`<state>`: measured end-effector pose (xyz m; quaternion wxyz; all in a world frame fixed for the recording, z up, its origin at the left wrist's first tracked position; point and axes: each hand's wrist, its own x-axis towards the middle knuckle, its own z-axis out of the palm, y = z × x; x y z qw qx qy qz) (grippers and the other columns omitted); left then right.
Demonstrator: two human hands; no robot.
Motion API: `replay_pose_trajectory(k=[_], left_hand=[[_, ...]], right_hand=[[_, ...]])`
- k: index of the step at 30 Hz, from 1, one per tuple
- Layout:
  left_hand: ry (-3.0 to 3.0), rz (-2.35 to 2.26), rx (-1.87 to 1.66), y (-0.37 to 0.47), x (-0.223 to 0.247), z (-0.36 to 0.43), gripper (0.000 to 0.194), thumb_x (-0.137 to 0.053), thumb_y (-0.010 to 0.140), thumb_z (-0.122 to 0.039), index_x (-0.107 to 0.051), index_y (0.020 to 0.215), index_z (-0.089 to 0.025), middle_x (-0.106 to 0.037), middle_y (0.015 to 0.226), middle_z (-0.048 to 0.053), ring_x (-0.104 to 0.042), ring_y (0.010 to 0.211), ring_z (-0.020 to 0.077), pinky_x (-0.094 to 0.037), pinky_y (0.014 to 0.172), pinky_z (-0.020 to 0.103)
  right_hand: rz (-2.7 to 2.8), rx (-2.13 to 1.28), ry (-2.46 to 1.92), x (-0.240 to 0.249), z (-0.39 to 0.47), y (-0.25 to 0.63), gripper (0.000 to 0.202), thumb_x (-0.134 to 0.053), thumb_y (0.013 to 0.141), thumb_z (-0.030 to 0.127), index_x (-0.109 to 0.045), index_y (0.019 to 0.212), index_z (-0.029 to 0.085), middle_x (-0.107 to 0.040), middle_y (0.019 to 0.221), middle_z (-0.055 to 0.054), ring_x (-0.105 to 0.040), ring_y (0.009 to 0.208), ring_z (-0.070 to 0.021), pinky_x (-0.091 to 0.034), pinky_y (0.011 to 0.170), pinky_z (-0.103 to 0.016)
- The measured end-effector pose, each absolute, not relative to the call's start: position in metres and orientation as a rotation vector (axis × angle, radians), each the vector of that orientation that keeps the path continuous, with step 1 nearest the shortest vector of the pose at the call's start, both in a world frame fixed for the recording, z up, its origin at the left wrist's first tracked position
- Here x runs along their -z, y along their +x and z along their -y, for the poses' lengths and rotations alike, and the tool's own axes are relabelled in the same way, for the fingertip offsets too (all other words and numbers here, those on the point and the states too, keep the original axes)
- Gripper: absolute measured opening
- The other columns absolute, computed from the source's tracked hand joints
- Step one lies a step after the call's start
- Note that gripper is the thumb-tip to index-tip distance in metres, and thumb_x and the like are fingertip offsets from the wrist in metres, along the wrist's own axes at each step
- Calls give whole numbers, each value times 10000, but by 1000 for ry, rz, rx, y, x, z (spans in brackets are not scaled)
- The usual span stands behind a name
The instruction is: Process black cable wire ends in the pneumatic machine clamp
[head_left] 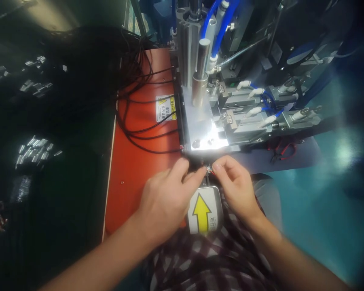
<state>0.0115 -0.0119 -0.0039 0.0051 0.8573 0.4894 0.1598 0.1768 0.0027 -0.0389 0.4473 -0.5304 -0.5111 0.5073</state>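
Observation:
My left hand (172, 194) reaches over the right edge of the orange panel (130, 202), its fingers bent and its fingertips beside a small cluster of thin wires (210, 169). From the other side, my right hand (236, 186) pinches the wires between thumb and forefinger, near a reddish strand. What the left fingertips touch is too small to tell. Both hands are just below the front edge of the metal machine plate (200, 129). Under them lies a white label with a yellow arrow (202, 214).
Black cables (127, 101) loop over the orange panel to the machine. Pneumatic cylinders with blue tubes (224, 24) rise behind the plate. Red-handled pliers (283, 151) lie at the right. Small shiny metal pieces (34, 151) are on the dark surface at the left.

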Motion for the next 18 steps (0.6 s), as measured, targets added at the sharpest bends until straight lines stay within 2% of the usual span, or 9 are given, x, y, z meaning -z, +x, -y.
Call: replay_pose_trajectory(k=[6, 18], left_hand=[[2662, -1517, -547, 10, 5, 12, 342, -448, 908, -136, -690, 1143, -192, -528, 733, 41, -530, 560, 132, -400, 449, 218], [2616, -1513, -640, 10, 7, 14, 327, -466, 906, -129, -691, 1139, -175, -515, 714, 36, -528, 571, 127, -413, 466, 214]], right_hand=[[1245, -1269, -1333, 39, -2, 177, 253, -543, 903, 309, -485, 678, 209, -447, 625, 33, -410, 580, -123, -356, 522, -239], [1254, -1244, -1328, 40, -1, 176, 234, -540, 910, 290, -499, 696, 205, -460, 638, 32, -414, 587, -120, -364, 538, -234]])
